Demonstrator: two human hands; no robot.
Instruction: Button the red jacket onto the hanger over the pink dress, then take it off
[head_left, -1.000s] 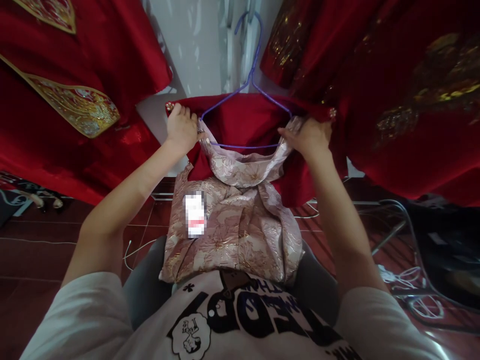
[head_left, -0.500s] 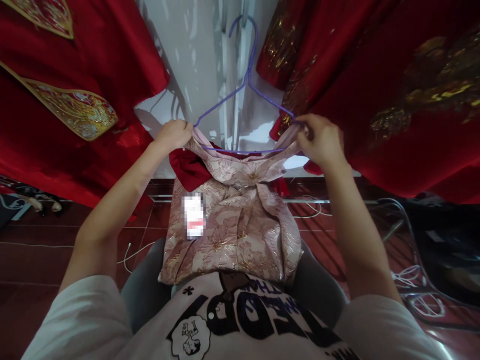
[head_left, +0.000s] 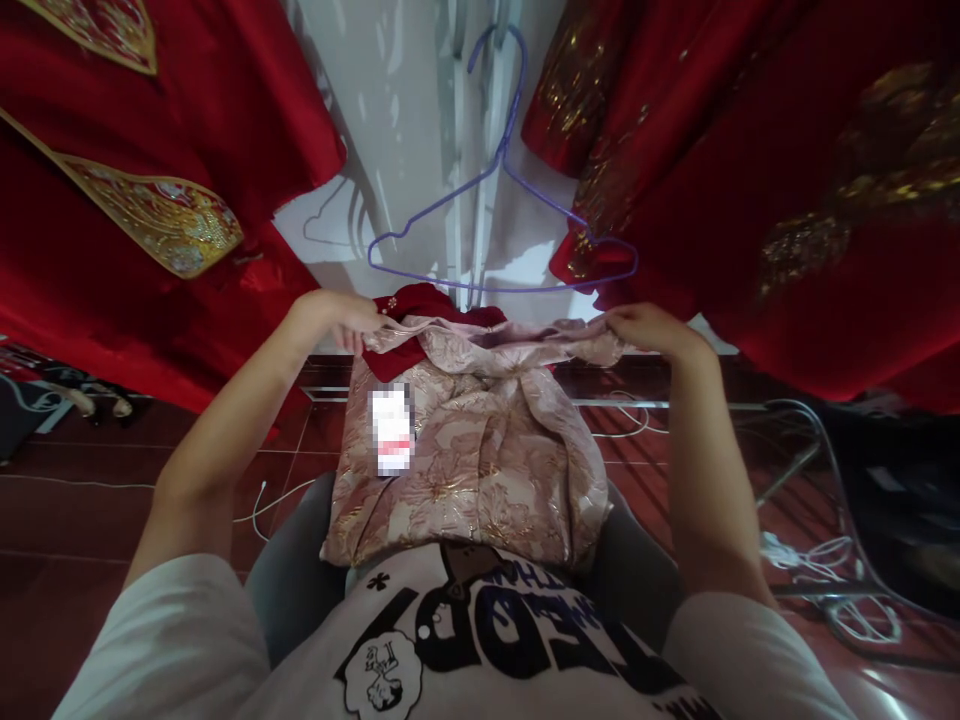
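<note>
**Pink brocade garment (head_left: 480,470) on lap (head_left: 292,575), held at both ends**

Held edge faces the wall (head_left: 390,110); its long axis runs left-right. Left hand (head_left: 349,320) pinched closed on left end, right hand (head_left: 643,328) likewise on right. Near edge meets T-shirt (head_left: 315,650). Purple hanger (head_left: 504,150) beyond, red garments (head_left: 247,110) both sides, red tiled floor (head_left: 75,520).
</note>
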